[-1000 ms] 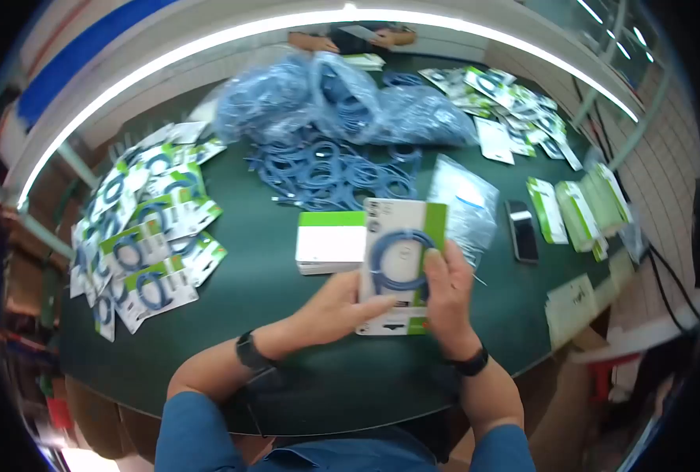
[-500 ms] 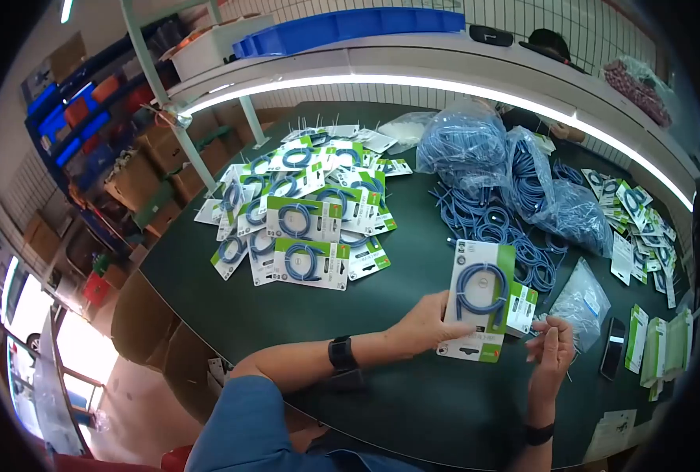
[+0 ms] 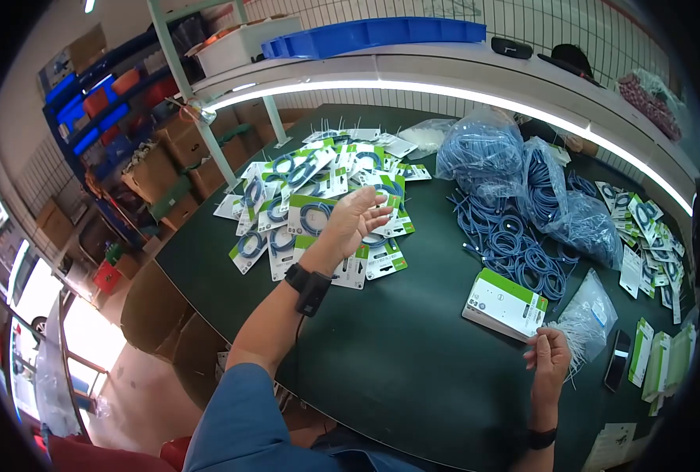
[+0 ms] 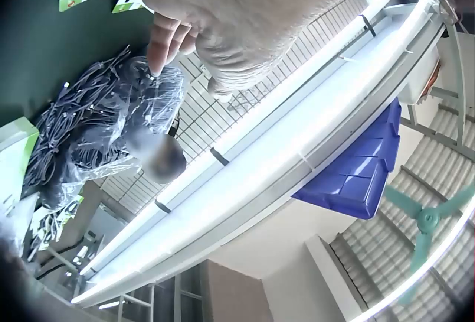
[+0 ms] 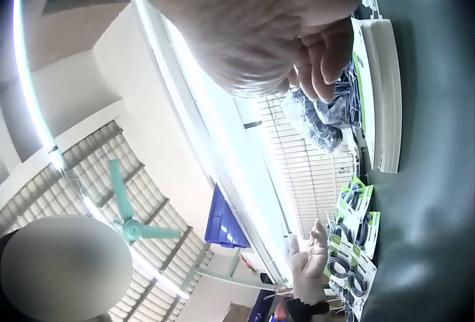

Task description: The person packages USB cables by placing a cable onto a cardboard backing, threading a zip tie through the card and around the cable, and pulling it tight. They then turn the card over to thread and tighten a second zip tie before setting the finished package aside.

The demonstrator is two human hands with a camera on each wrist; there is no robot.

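My left hand (image 3: 355, 223) is over the pile of carded blue cables (image 3: 287, 212), palm turned up, fingers loosely bent and holding nothing. Below it, one carded cable (image 3: 353, 271) at the front of the pile is partly hidden by the wrist. My right hand (image 3: 550, 355) is beside the near right corner of a stack of green-and-white cards (image 3: 507, 303), its fingers slightly bent. In the right wrist view, the fingertips (image 5: 326, 88) are close to the edge of the card stack (image 5: 382, 95), with no object visible between them.
Loose blue cables (image 3: 515, 244) and plastic bags of cables (image 3: 480, 149) lie behind the card stack. A bag of white ties (image 3: 586, 315), a phone (image 3: 617, 360) and folded green-and-white packs (image 3: 658, 362) are at the right. A lit shelf (image 3: 444, 85) spans the back.
The left hand has let go of the carded cable and moved left over the pile. The right hand has stayed near the card stack. The head view has swung left since a second ago.
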